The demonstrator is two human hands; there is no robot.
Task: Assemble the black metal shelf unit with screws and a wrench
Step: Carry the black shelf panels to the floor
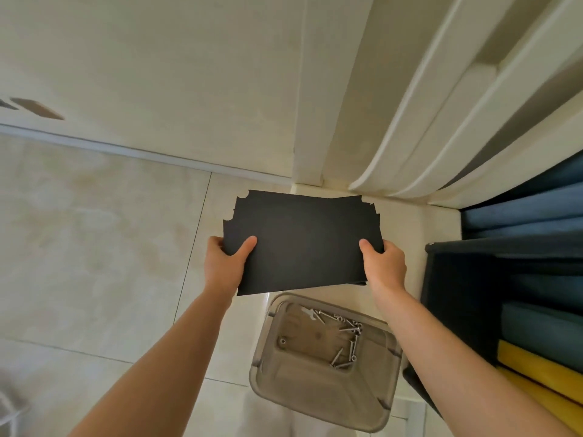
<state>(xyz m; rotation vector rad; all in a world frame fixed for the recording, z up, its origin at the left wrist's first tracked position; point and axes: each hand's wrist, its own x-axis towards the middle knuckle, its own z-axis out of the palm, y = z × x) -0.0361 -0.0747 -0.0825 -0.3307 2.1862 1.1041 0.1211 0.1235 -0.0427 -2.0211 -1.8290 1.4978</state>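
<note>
I hold a stack of flat black shelf panels [303, 241] with notched corners above the tiled floor, in the middle of the view. My left hand [225, 263] grips the stack's left edge, thumb on top. My right hand [383, 266] grips the right edge, thumb on top as well. Below the panels stands a clear plastic bin [318, 395] with several silver screws [345, 339] lying loose in its bottom. No wrench is visible.
A white wall and baseboard [126, 149] run behind the panels. A white door frame [410, 121] rises at the right. A dark fabric shelf [467, 294] with blue and yellow folded cloth [536, 367] stands at the right edge. Pale floor tiles [94, 247] spread to the left.
</note>
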